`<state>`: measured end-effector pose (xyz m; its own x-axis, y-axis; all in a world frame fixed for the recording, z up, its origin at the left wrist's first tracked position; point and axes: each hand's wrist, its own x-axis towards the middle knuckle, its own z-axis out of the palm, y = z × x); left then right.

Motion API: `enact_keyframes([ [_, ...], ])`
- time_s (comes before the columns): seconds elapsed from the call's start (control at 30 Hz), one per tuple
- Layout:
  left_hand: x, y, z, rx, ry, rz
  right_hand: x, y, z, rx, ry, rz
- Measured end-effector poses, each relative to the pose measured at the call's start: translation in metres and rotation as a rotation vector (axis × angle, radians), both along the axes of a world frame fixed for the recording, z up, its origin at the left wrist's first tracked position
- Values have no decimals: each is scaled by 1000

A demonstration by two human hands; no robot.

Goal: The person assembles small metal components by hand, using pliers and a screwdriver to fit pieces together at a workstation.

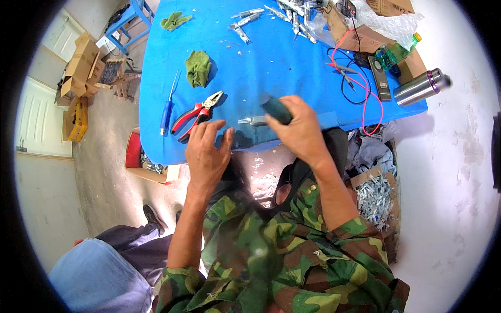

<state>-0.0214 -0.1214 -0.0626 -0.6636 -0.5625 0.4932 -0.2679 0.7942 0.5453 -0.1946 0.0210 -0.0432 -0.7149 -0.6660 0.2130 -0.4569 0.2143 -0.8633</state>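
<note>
The left hand lies at the near edge of the blue bench, fingers loosely spread, holding nothing. Just right, the right hand grips a dark-handled tool. Farther left lie red pliers.

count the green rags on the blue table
2. One green rag lies crumpled on the blue table, above the red-handled pliers. The other green rag sits at the far left corner. More could be hidden under the far clutter.
</note>
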Motion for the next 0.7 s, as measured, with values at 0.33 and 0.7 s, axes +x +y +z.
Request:
enact_keyframes([
  [0.33, 4, 20, -12, 491, 87, 4, 9, -15, -14, 292, 178, 124],
  [0.7, 13, 31, -2, 1212, 316, -168, 55, 9, 19, 60, -357, 287],
])
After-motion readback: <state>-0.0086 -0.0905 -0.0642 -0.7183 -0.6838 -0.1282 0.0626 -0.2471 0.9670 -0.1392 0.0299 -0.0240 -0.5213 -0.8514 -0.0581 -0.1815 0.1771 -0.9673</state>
